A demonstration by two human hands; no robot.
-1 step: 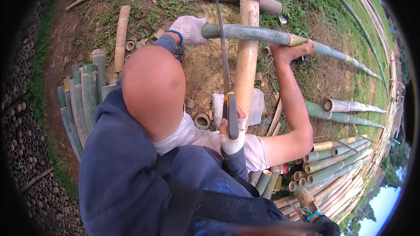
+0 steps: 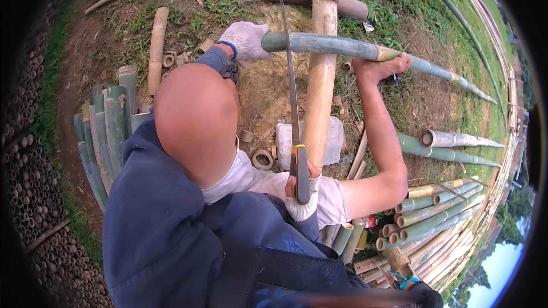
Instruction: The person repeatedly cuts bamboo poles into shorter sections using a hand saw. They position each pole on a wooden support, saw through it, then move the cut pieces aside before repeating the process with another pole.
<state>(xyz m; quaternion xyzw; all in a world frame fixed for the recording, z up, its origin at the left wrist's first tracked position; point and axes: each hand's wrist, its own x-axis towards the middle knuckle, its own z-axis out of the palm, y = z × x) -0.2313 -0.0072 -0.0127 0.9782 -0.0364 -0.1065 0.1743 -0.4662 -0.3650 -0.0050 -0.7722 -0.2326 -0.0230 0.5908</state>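
Presently, left hand: in a pale glove (image 2: 246,40), against the near end of the pole (image 2: 337,44); finger closure hidden, so a firm hold cannot be confirmed.
Right hand (image 2: 292,188): fingers closed around the handle of the saw (image 2: 293,91); fingertips bare.
Pole: green, running rightward from the left hand, lying across the post (image 2: 322,85).
Blade: reaching up from the right hand, crossing the pole between left hand and post; depth of any cut cannot be told.
Foot (image 2: 379,69): bare, against the pole, on the far side of the post from the left hand.
Around: a ring (image 2: 263,159) just left of the right hand; a slab (image 2: 337,140) beyond it, to the right.
Hazard, left hand: blade close by; a skip off the round, smooth surface could bring the teeth onto the glove.
Hazard, pole: could roll or shift on the post should the foot slip.
Hazard, saw: could bind or bend if pushed askew or if the pole sags.
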